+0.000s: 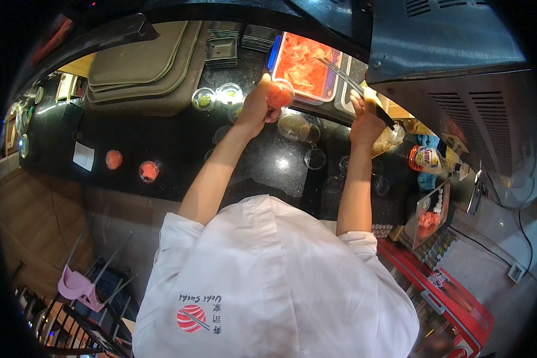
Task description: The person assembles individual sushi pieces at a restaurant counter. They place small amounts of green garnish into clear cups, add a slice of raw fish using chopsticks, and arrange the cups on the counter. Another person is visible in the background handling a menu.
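My left hand (260, 104) holds a small clear plastic cup of pink pickled ginger (280, 94) beside the front left corner of a plastic tub of the same ginger (300, 67). In my right hand (366, 112) is a pair of dark chopsticks (346, 79), gripped near the thick end, their tips over the ginger in the tub. Two filled ginger cups (114, 159) stand on the dark counter at the left. Cups with a green content (203, 99) sit left of my left hand. Several clear empty-looking cups (314, 158) lie between and around my forearms.
Stacked brown trays (134, 67) and piles of small black dishes (221, 51) are at the back left. A second clear tub (346, 96) adjoins the ginger tub. A metal appliance (456, 89) overhangs the right side, near a labelled bottle (425, 159) and blue cloth (427, 181).
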The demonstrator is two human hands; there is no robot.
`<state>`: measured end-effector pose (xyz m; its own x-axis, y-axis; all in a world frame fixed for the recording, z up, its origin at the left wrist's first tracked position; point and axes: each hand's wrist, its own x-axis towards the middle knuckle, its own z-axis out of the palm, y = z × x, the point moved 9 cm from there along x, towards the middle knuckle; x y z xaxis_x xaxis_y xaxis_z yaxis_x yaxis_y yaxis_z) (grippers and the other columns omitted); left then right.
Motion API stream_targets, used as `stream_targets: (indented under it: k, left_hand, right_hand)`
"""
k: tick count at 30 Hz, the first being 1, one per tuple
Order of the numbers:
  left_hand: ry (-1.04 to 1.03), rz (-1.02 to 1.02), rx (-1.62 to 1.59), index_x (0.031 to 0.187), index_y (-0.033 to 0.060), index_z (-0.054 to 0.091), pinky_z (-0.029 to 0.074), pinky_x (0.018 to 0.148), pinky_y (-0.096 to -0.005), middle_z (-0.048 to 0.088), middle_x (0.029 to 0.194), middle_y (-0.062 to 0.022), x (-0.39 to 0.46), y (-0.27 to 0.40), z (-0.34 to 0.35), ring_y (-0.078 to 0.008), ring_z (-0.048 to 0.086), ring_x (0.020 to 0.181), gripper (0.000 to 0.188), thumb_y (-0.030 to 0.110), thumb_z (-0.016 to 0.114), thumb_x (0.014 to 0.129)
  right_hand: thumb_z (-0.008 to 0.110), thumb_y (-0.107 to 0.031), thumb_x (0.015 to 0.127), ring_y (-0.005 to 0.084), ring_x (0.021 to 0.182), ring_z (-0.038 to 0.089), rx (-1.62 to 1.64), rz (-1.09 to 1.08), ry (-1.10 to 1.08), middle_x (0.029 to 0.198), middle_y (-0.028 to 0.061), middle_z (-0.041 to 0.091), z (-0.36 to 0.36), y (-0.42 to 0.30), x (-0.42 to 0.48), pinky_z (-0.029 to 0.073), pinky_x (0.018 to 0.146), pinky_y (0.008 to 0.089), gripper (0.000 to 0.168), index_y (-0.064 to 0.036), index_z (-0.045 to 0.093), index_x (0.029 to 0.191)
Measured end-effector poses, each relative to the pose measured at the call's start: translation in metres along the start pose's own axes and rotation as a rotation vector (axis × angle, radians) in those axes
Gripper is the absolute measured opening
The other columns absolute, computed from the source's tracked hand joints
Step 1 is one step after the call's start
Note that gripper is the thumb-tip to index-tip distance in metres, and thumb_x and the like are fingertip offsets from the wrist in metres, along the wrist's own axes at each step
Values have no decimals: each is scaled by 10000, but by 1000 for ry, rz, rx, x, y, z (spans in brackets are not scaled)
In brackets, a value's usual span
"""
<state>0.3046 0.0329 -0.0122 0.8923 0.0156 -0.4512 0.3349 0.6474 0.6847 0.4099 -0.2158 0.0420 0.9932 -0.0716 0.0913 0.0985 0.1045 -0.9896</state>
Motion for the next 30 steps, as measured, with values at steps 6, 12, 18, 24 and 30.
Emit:
stream_targets:
  k: [6,12,18,24,30]
  left_hand:
    - [-20,16,-64,873,61,571,259,400,-228,567,687,-39,12,15,14,-81,397,455,475,420,291,1007]
    - [-50,-4,-92,937,62,576,261,408,-216,564,703,-48,11,21,28,-78,393,474,454,400,284,1016]
    - [-97,-54,-141,1008,96,571,273,401,-192,590,732,-39,6,18,34,-57,376,456,404,432,346,1011]
    - [-112,-45,-208,1036,99,569,291,392,-166,593,753,-26,6,13,28,-53,393,462,393,434,365,1005]
    - [-34,-120,-184,1042,82,567,292,385,-167,585,741,-35,-11,17,37,-60,390,458,423,438,341,1006]
  right_hand:
    - [636,-90,898,196,763,680,408,208,106,950,130,657,6,-37,-30,594,663,263,206,54,584,1036]
    - [660,-57,876,194,716,679,276,206,3,920,112,661,17,-48,-53,597,651,281,173,38,599,1008]
    - [682,-77,866,210,715,683,30,225,-75,928,130,672,25,-70,-61,602,653,312,217,64,633,1023]
    - [694,-113,864,208,697,679,-85,139,-154,900,151,669,21,-103,-57,596,641,304,263,93,636,1017]
    - [688,-97,865,205,733,679,-52,109,-158,962,148,668,20,-93,-57,608,645,330,239,89,639,1007]
